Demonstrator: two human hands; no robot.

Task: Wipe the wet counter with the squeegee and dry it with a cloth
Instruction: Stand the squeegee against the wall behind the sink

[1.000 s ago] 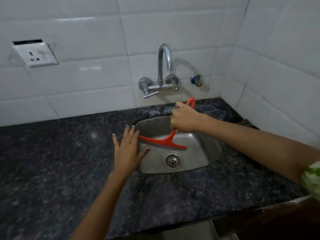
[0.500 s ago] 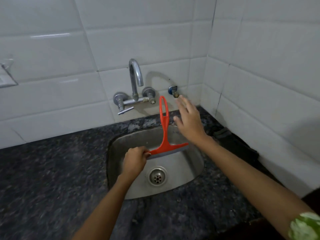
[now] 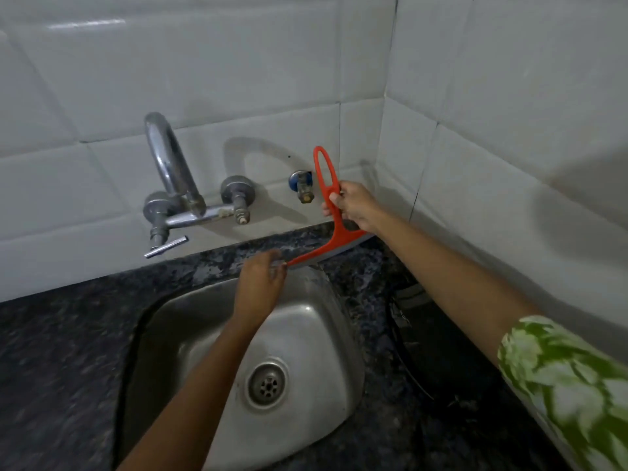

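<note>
Red plastic squeegee [image 3: 334, 219] with looped handle, held above the dark speckled stone table [image 3: 68, 351] behind the steel sink [image 3: 316, 334]. Handle axis near upright, loop toward 12 o'clock; blade runs from 8 to 2 o'clock. Right hand [image 3: 355, 207] closed around the handle; left hand [image 3: 263, 287] pinches the blade's lower tip. Blade's far end hidden behind the right wrist. A dark object at 4 o'clock is indistinct.

Both hands [image 3: 355, 207] hold the red squeegee [image 3: 331, 215] behind the sink [image 3: 306, 334]

Head view: close, looking forward-down at sink [image 3: 307, 321], tiled corner behind.
</note>
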